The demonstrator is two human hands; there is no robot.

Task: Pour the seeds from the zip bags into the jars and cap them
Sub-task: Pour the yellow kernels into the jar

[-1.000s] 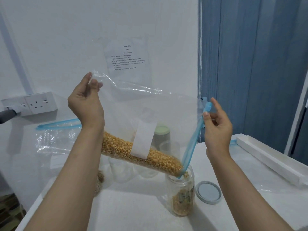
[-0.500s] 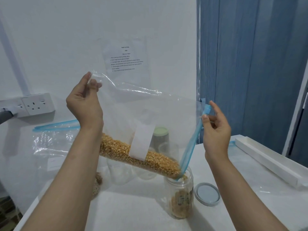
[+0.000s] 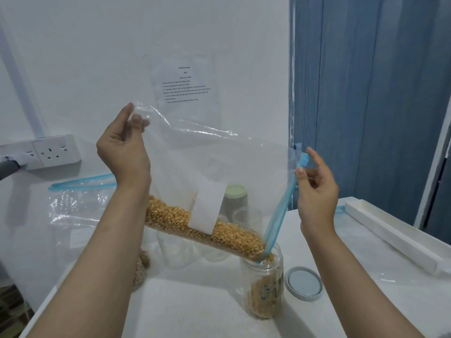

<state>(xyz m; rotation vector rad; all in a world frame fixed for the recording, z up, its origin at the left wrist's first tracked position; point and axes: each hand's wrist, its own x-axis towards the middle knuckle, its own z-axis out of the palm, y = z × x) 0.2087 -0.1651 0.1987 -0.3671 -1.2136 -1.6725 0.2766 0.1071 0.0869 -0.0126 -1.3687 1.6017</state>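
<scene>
The left hand [image 3: 123, 152] pinches the top corner of a large clear plastic zip bag [image 3: 219, 167], thumb and fingertips together on the film. The right hand [image 3: 317, 189] pinches the bag's blue zip strip [image 3: 280, 215] near its upper end, the other fingers loosely spread. The bag hangs tilted, and its yellow seeds [image 3: 195, 223] slide toward the low corner, which sits in the mouth of a clear glass jar [image 3: 264, 289] on the white table [image 3: 195, 313]. A grey round lid [image 3: 303, 283] lies just beside the jar.

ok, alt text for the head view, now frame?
Two hands tilt a clear zip bag of yellow seeds so its blue-zip corner feeds an open glass jar, partly filled. The left hand pinches the bag's raised corner, the right hand the zip end; a grey lid lies beside the jar.
</scene>
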